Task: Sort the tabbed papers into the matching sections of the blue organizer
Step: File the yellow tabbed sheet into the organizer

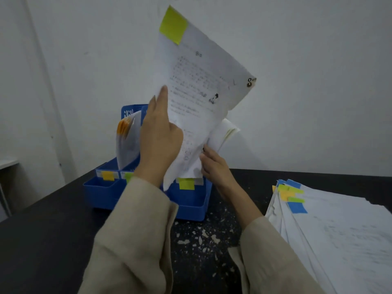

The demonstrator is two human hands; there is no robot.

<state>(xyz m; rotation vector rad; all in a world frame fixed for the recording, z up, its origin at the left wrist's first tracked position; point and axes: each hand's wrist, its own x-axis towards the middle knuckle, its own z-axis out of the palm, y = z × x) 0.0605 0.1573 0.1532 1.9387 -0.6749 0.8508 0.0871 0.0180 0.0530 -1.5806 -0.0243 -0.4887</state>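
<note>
The fingers (163, 96) of the left hand (159, 136) lie along the left edge of a printed sheet (197, 98), index finger stretched up the margin and the rest curled round the paper's edge, so this hand grips the sheet and holds it upright above the blue organizer (191, 202). The right hand (216, 166) sits lower and to the right, at the sheet's bottom corner; its fingers are closed on paper there, though whether on this sheet alone or also on the white pages (227, 128) standing behind it cannot be told.

The sheet's long axis runs up and slightly right, with its yellow-green tab (172, 24) at the top corner, farthest from both hands. Straight below the sheet's lower edge is the organizer's right section, marked with a yellow-green label (186, 183). That seems the matching slot, so the coming move is probably a short drop downward, led by the left hand with the right hand guiding the bottom corner in.

Further left, a section with an orange label (108, 175) holds orange-tabbed papers (127, 136). On the dark desk (53, 219), well apart to the right, lies the unsorted stack (318, 230) with blue, green and yellow tabs.
</note>
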